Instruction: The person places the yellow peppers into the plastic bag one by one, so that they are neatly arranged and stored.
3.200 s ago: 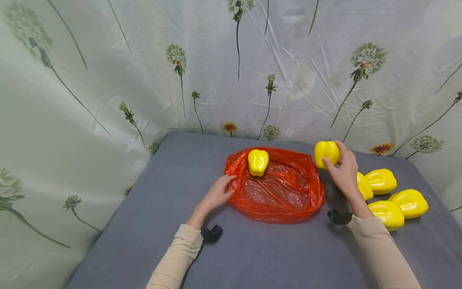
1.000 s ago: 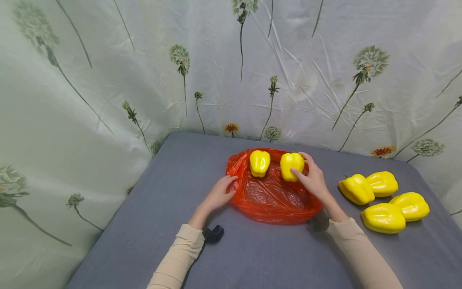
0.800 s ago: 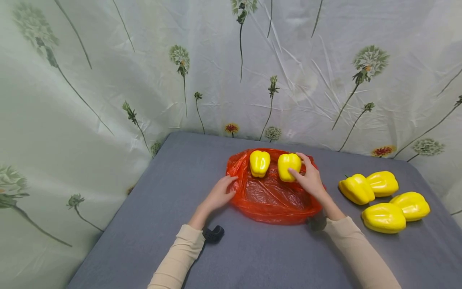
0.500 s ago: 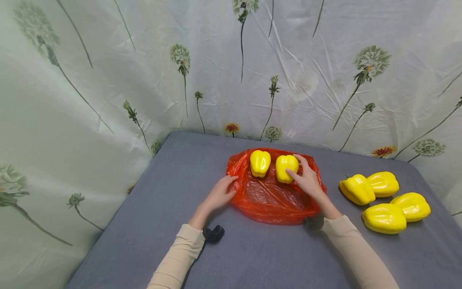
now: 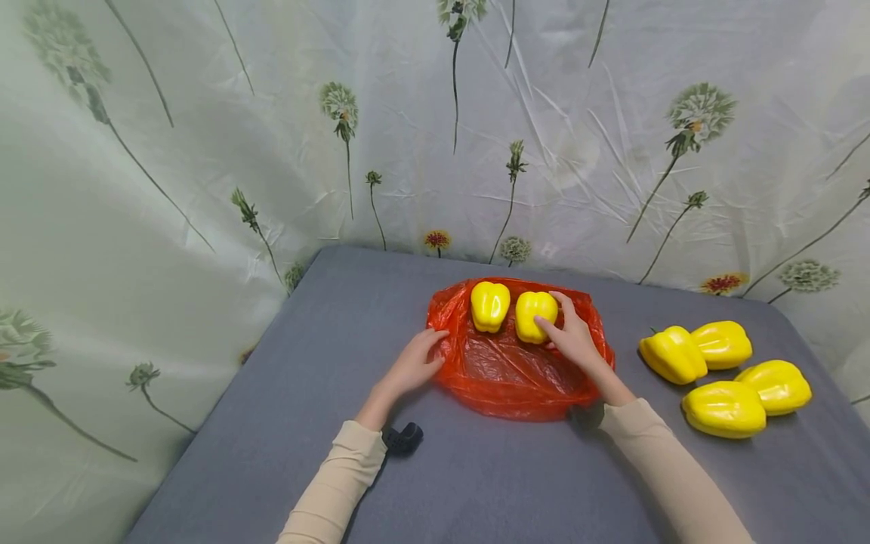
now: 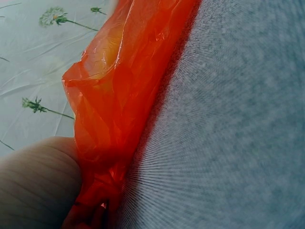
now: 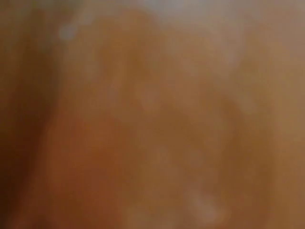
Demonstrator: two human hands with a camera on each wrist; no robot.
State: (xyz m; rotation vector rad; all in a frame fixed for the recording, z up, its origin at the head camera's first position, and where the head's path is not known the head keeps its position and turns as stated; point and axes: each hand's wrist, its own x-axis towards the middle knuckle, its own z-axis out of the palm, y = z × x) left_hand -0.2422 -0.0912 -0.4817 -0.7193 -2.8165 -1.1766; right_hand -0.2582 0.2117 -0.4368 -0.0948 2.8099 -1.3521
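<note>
A red plastic bag [image 5: 523, 385] lies spread wide at its mouth on the grey table. Inside, toward the back left, one yellow bell pepper [image 5: 490, 306] stands upright. My right hand [image 5: 574, 336] grips a second yellow bell pepper [image 5: 535, 317] just to its right, over the bag's floor; whether this one touches the bottom cannot be told. At the bag's left side my left hand [image 5: 411, 366] holds the edge. Bunched red film [image 6: 102, 191] shows beside the thumb [image 6: 40, 179] in the left wrist view. The right wrist view is a brown blur.
Several more yellow bell peppers [image 5: 723, 409] lie in a cluster on the table to the right of the bag. Behind the grey table [image 5: 285, 423] hangs a pale curtain [image 5: 408, 151] printed with dandelions. A dark wrist device [image 5: 402, 440] sits on the left wrist.
My right hand has carried a pepper from above the right-hand cluster leftward into the bag's mouth, lately shifting slightly left toward the other pepper. The left hand has stayed at the bag's edge.
</note>
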